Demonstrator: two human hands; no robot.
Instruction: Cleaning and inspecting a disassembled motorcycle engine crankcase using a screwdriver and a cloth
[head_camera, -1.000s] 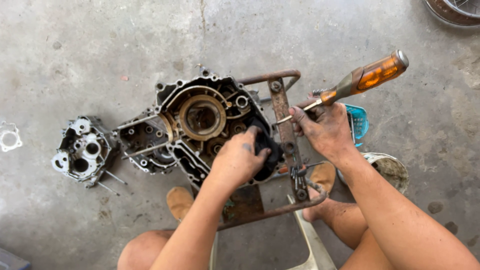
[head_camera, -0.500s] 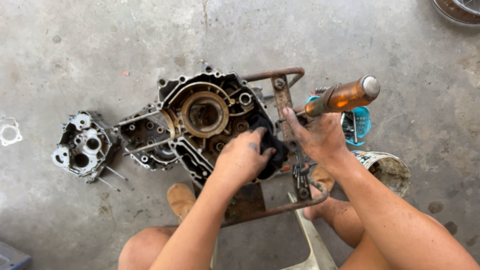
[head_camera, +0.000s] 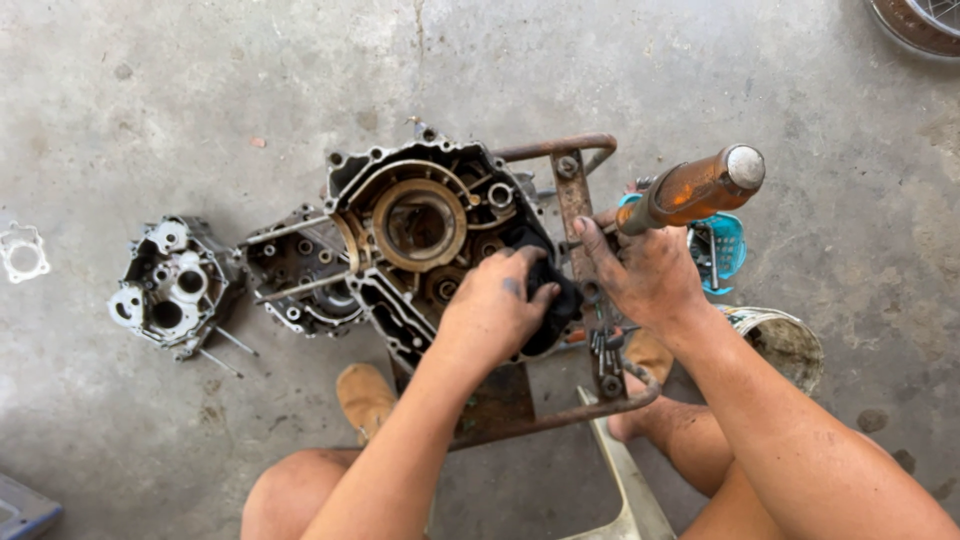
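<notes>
The left hand (head_camera: 495, 305) presses a dark rag (head_camera: 548, 290) against the engine case (head_camera: 420, 225), fingers curled over the cloth. The case sits on a rusty metal stand (head_camera: 575, 190) on the concrete floor (head_camera: 200, 100). The right hand (head_camera: 645, 275) grips a screwdriver (head_camera: 695, 188) by its shaft, amber handle pointing up. A cylinder head (head_camera: 170, 285) lies well apart to the left.
</notes>
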